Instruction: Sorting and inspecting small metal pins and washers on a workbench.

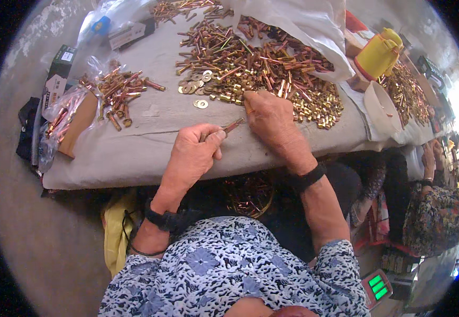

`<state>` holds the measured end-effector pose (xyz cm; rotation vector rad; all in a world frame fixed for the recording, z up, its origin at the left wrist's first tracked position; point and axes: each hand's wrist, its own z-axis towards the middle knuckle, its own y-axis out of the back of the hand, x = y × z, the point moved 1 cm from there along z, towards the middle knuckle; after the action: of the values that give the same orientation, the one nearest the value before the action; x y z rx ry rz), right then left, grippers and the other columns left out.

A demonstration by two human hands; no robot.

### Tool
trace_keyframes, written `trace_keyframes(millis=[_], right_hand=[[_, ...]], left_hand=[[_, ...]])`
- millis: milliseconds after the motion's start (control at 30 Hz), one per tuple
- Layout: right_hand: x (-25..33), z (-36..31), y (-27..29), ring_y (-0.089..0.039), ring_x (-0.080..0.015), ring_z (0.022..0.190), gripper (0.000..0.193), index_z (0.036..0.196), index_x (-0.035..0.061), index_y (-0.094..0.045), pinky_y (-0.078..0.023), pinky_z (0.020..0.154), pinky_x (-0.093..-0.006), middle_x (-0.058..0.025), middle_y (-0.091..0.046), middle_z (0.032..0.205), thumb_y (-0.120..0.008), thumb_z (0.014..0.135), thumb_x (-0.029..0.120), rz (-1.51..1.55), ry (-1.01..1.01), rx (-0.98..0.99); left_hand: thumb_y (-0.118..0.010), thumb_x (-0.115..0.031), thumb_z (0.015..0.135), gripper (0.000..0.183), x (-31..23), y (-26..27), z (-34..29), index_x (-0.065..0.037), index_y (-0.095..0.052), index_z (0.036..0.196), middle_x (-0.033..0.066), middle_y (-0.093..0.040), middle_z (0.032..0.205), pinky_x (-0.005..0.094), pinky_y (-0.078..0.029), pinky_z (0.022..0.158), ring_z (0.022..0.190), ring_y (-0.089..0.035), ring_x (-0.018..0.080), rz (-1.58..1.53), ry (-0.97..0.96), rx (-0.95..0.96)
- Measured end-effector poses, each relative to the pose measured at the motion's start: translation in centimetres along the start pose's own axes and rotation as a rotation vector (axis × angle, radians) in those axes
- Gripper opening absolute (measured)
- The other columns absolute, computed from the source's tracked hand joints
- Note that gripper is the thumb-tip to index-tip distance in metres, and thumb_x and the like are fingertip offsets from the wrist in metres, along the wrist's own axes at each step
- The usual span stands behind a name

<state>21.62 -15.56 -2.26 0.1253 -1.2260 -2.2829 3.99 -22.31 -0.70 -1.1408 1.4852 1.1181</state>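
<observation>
My left hand is closed round a brass-coloured bolt, whose end sticks out past the thumb toward the right. My right hand lies at the near edge of a heap of small brass nuts. Its fingers are curled and pressed together; whatever they grip is hidden. Flat round washers lie just left of the nuts, a few of them apart nearer to me. Behind them spreads a large pile of loose bolts. All of this rests on a grey cloth-covered table.
At the left lie a smaller bolt pile, clear plastic bags, a cardboard piece and boxes. White sheeting covers part of the big pile. A yellow jug and white bowl stand right. Another person's hand works farther right.
</observation>
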Motion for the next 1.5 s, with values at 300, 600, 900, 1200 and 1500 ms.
trace_keyframes(millis=[300, 600, 900, 1200, 1500], right_hand=[[0.5, -1.7, 0.8, -0.061, -0.0257, 0.062, 0.011, 0.083, 0.0035, -0.059, -0.049, 0.055, -0.0342, -0.0123, -0.06, 0.075, -0.062, 0.078, 0.013, 0.337, -0.117, -0.192], [2.4, -2.6, 3.4, -0.054, -0.0066, 0.063, 0.018, 0.1, 0.0007, -0.059, -0.042, 0.057, -0.0209, -0.0029, -0.061, 0.073, -0.052, 0.084, 0.001, 1.162, -0.456, -0.025], [2.0, -3.6, 3.7, -0.057, -0.0092, 0.064, 0.016, 0.098, 0.0023, -0.06, -0.047, 0.056, -0.0247, -0.0045, -0.061, 0.073, -0.053, 0.084, 0.004, 1.122, -0.287, 0.115], [1.9, -3.8, 4.1, -0.059, -0.0107, 0.068, 0.014, 0.095, 0.0023, -0.061, -0.048, 0.059, -0.0257, -0.0063, -0.062, 0.077, -0.057, 0.082, 0.006, 0.816, -0.237, 0.076], [2.0, -4.0, 4.2, -0.057, -0.0117, 0.066, 0.016, 0.097, 0.0013, -0.059, -0.047, 0.057, -0.026, -0.0065, -0.062, 0.076, -0.057, 0.082, 0.005, 1.113, -0.35, 0.148]], left_hand=[[-0.055, -0.02, 0.087, 0.021, 0.5, 0.0, 0.3, 0.0, -0.06, 0.089, -0.0005, -0.052, 0.056, 0.0184, -0.024, 0.032, 0.036, -0.035, 0.0023, -0.033, -0.02, 0.024], [-0.056, -0.021, 0.085, 0.019, 0.6, -0.3, 0.5, -0.002, -0.061, 0.089, -0.0002, -0.053, 0.056, 0.0188, -0.027, 0.035, 0.04, -0.039, 0.0033, 0.056, -0.049, 0.014], [-0.054, -0.023, 0.085, 0.022, 0.4, -0.4, 0.4, -0.003, -0.062, 0.083, -0.0008, -0.054, 0.057, 0.022, -0.031, 0.04, 0.044, -0.042, 0.0051, 0.169, -0.065, 0.022], [-0.055, -0.02, 0.084, 0.02, 0.2, -0.9, 0.1, -0.001, -0.063, 0.084, 0.0006, -0.054, 0.056, 0.0232, -0.035, 0.043, 0.047, -0.046, 0.0063, 0.248, -0.113, -0.013], [-0.056, -0.022, 0.084, 0.021, 0.2, -0.6, 0.2, -0.002, -0.063, 0.085, -0.0002, -0.054, 0.057, 0.0224, -0.036, 0.045, 0.05, -0.047, 0.0062, 0.184, -0.044, 0.064]])
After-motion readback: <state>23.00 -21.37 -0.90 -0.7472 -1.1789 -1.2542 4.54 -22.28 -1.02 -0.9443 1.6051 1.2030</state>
